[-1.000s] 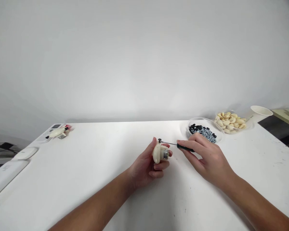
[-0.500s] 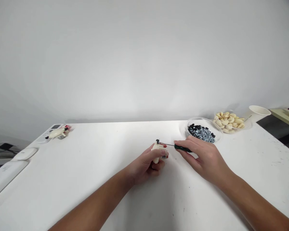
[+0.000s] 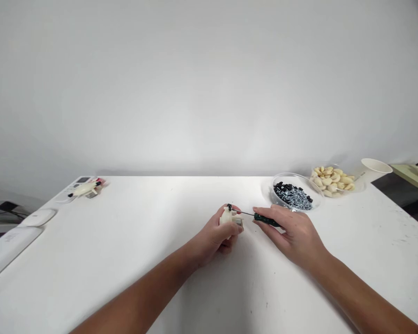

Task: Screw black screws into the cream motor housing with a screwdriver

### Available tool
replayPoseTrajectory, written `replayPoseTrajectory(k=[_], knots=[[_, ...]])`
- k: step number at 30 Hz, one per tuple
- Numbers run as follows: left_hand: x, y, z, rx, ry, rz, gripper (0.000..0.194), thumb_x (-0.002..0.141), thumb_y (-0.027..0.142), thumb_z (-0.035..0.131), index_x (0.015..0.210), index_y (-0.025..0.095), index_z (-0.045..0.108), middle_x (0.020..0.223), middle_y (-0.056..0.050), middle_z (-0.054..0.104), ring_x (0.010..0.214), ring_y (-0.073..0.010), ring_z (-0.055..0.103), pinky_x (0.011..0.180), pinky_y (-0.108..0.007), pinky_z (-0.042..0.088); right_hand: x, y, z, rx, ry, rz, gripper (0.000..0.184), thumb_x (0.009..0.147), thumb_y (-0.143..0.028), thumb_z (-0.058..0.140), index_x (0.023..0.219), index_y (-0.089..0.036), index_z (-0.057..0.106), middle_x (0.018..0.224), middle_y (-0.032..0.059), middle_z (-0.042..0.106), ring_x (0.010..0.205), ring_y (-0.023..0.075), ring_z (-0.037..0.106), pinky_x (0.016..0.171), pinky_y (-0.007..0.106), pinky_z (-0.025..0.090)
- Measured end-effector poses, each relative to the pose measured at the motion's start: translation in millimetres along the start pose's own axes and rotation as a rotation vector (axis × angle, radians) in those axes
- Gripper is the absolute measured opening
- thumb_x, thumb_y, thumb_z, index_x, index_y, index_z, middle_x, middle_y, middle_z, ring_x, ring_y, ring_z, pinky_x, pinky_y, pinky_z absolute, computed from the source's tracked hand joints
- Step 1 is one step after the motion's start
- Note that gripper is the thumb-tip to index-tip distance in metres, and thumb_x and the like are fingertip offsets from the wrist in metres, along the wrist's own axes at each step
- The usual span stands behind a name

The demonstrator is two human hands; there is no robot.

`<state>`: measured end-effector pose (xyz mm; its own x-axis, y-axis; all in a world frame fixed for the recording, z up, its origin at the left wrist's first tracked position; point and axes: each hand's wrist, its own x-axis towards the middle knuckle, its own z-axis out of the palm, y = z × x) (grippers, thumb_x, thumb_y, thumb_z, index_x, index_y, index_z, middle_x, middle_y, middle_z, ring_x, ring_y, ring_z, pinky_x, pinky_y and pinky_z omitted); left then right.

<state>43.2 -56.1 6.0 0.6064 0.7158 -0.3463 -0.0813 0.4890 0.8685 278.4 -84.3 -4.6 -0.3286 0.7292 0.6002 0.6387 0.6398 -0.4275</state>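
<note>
The main change of the last second is in the left hand (image 3: pixel 212 236): its thumb stood upright along the back of the cream-coloured, rounded plastic body (image 3: pixel 225 216), and now it lies across the front of this body, pressing it against the curled fingers. Because of this, the silver, metal, motor-like cylinder (image 3: pixel 238 222) at the body's side is now partly covered. The body is in this hand, above the white, smooth table (image 3: pixel 142 232). The right hand (image 3: pixel 294 232) pinches the dark green handle of the slim screwdriver (image 3: pixel 266 220) between thumb and fingers, as it did before. The thin metal shaft points to the left, and its tip is at the small black plastic piece (image 3: pixel 229 207) on top of the body; I cannot tell if it sits in a screw. In my judgement, the new thumb position gives a firmer support against turning, so the fastening work seems to be in progress, and the main risk is a slipping tip.
</note>
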Motion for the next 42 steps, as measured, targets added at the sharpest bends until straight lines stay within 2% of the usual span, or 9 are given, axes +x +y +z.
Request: replayPoseTrajectory(k=[6, 11, 15, 19, 26, 34, 36, 40, 42], knots=[[2.0, -1.1, -2.5, 0.107, 0.017, 0.101, 0.036, 0.081, 0.020, 0.060, 0.111, 0.025, 0.043, 0.077, 0.005, 0.047, 0.054, -0.0077, 0.032, 0.046, -0.023, 0.021, -0.9, -8.5, 4.3, 0.184, 0.019, 0.178, 0.020, 0.100, -0.025, 0.068, 0.120, -0.023, 0.072, 0.101, 0.0048, 0.079, 0.076, 0.0173, 0.072, 0.059, 0.027, 0.056], [3.1, 0.2, -4.7, 0.181, 0.023, 0.132, 0.038, 0.079, 0.018, 0.060, 0.112, 0.025, 0.043, 0.072, 0.007, 0.046, 0.052, -0.0071, 0.032, 0.045, -0.020, 0.026, 1.1, -14.3, 4.4, 0.339, -0.013, 0.324, 0.018, 0.099, -0.030, 0.070, 0.115, -0.022, 0.073, 0.090, 0.0041, 0.076, 0.066, 0.0160, 0.067, 0.054, 0.026, 0.056], [4.7, -1.0, -6.4, 0.177, 0.013, 0.142, 0.041, 0.078, 0.018, 0.060, 0.114, 0.025, 0.043, 0.071, 0.008, 0.046, 0.051, -0.0070, 0.032, 0.045, -0.019, 0.026, 3.3, -16.6, 2.1, 0.437, -0.082, 0.457, 0.019, 0.099, -0.036, 0.070, 0.112, -0.022, 0.074, 0.079, 0.0008, 0.069, 0.056, 0.0124, 0.055, 0.048, 0.024, 0.048], [4.8, -1.3, -8.0, 0.177, 0.014, 0.173, 0.040, 0.079, 0.015, 0.061, 0.113, 0.025, 0.043, 0.069, 0.008, 0.047, 0.051, -0.0063, 0.032, 0.048, -0.019, 0.027, 4.2, -17.1, 1.8, 0.542, -0.121, 0.584, 0.025, 0.097, -0.043, 0.071, 0.111, -0.022, 0.074, 0.081, 0.0008, 0.067, 0.051, 0.0094, 0.045, 0.045, 0.023, 0.040], [6.9, -4.0, -13.3, 0.223, 0.020, 0.202, 0.039, 0.080, 0.013, 0.063, 0.113, 0.024, 0.044, 0.073, 0.008, 0.050, 0.053, -0.0062, 0.036, 0.053, -0.019, 0.030, 9.5, -17.6, -0.4, 0.691, -0.154, 0.716, 0.024, 0.094, -0.045, 0.076, 0.102, -0.023, 0.073, 0.093, 0.0025, 0.070, 0.065, 0.0121, 0.056, 0.055, 0.023, 0.043], [11.6, -10.4, -19.4, 0.239, 0.026, 0.274, 0.044, 0.080, 0.014, 0.066, 0.115, 0.025, 0.043, 0.074, 0.008, 0.047, 0.060, -0.0079, 0.038, 0.054, -0.019, 0.031, 12.1, -17.8, 5.6, 0.844, -0.255, 0.909, 0.034, 0.092, -0.054, 0.076, 0.104, -0.023, 0.069, 0.066, -0.0060, 0.047, 0.054, 0.0085, 0.032, 0.050, 0.024, 0.023], [12.2, -11.1, -19.1, 0.189, -0.005, 0.283, 0.045, 0.081, 0.017, 0.068, 0.117, 0.026, 0.042, 0.078, 0.007, 0.049, 0.058, -0.0068, 0.038, 0.053, -0.019, 0.030, 12.0, -14.4, 6.6, 0.833, -0.304, 0.864, 0.034, 0.095, -0.055, 0.072, 0.108, -0.024, 0.070, 0.068, -0.0050, 0.049, 0.056, 0.0096, 0.035, 0.052, 0.025, 0.025], [11.5, -14.6, -15.2, 0.133, -0.038, 0.335, 0.050, 0.079, 0.019, 0.074, 0.119, 0.026, 0.045, 0.102, 0.001, 0.052, 0.069, -0.0071, 0.048, 0.058, -0.019, 0.037, 15.5, -4.9, -1.5, 0.564, -0.432, 0.488, 0.023, 0.102, -0.045, 0.064, 0.096, -0.024, 0.072, 0.092, 0.0018, 0.062, 0.082, 0.0172, 0.055, 0.068, 0.029, 0.039], [9.8, -16.6, -12.2, 0.162, -0.009, 0.355, 0.051, 0.079, 0.016, 0.075, 0.119, 0.026, 0.046, 0.106, -0.001, 0.051, 0.075, -0.0084, 0.050, 0.061, -0.019, 0.040, 16.9, -1.0, -7.7, 0.448, -0.459, 0.407, 0.022, 0.104, -0.039, 0.060, 0.092, -0.023, 0.068, 0.093, 0.0020, 0.062, 0.087, 0.0187, 0.056, 0.072, 0.030, 0.041]])
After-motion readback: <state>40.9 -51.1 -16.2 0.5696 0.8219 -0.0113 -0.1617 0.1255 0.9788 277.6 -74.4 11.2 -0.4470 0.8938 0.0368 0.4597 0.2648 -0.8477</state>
